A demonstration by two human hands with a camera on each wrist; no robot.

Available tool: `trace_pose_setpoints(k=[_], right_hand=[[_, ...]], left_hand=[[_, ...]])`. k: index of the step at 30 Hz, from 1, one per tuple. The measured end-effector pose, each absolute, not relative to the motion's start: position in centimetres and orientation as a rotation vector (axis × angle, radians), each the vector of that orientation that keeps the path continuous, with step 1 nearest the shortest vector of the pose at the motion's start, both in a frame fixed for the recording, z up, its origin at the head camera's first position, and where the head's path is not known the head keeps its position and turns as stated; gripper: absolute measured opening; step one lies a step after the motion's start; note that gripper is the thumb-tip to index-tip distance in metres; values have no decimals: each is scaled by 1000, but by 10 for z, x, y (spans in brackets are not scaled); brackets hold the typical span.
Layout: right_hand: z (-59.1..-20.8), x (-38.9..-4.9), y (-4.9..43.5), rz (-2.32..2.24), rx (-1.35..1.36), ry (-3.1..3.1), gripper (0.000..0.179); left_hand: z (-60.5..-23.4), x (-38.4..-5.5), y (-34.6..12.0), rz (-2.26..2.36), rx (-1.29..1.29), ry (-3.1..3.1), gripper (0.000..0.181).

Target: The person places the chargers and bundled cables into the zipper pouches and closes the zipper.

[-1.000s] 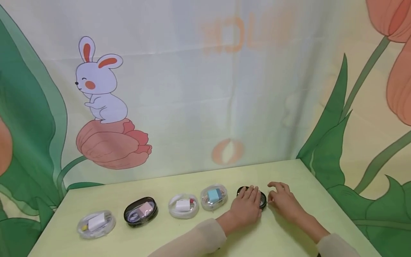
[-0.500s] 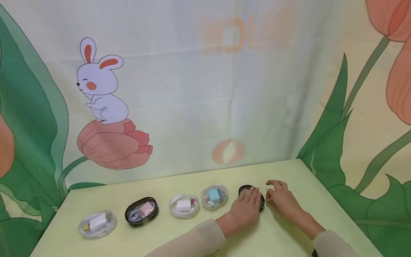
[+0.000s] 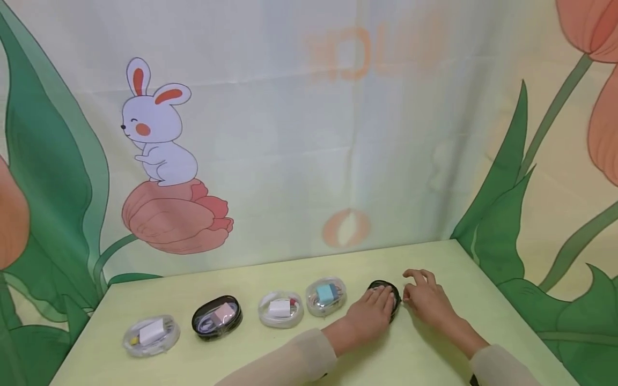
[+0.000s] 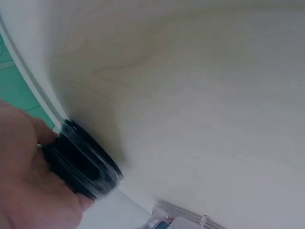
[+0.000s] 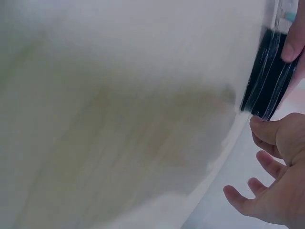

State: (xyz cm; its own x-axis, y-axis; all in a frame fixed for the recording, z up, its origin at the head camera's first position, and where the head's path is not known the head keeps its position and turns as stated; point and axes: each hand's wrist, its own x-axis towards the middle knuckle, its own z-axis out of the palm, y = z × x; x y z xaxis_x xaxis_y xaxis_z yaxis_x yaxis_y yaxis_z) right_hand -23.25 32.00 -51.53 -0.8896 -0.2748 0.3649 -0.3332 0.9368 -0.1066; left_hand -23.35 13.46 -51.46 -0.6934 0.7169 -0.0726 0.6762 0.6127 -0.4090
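An oval black-rimmed plastic case [image 3: 395, 294] lies at the right end of a row of cases on the table, mostly covered from above. My left hand [image 3: 369, 315] holds it, fingers laid across its top; in the left wrist view, the hand [image 4: 40, 176] has thumb and finger on opposite sides of the black case [image 4: 83, 160]. Just right of it is my right hand [image 3: 428, 301], fingers loosely bent and holding nothing. In the right wrist view, a fingertip of the right hand [image 5: 279, 167] is at the near end of the black case [image 5: 267, 76]; contact is unclear.
Left of the hands, along the pale green table [image 3: 420, 364], lie a clear case with a blue charger [image 3: 326, 295], a clear one with a white charger [image 3: 280, 309], a black-rimmed one with a pink charger [image 3: 217, 317] and another clear case [image 3: 152, 335]. A printed curtain [image 3: 270, 161] stands behind.
The black case has turned under my left hand, its long side now pointing more toward me. My right hand stays beside it. The head view has shifted slightly.
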Motion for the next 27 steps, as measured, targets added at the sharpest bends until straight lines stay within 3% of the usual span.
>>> trace_pose_setpoints(k=[6,15,21,27], right_hand=[[-513,-222,311,271,569,-2745,20],[-520,-228,323,164,387,-2781,22],[-514,-222,317,243,475,-2778,23],[-510,-220,314,259,477,-2799,22]], left_hand=[[-516,-242,137,505,-1113,-2801,53],[-512,-243,120,560,-1396,-2617,47],[-514,-247,126,563,-1277,-2702,53],[-514,-253,131,607,-1285,-2649,47]])
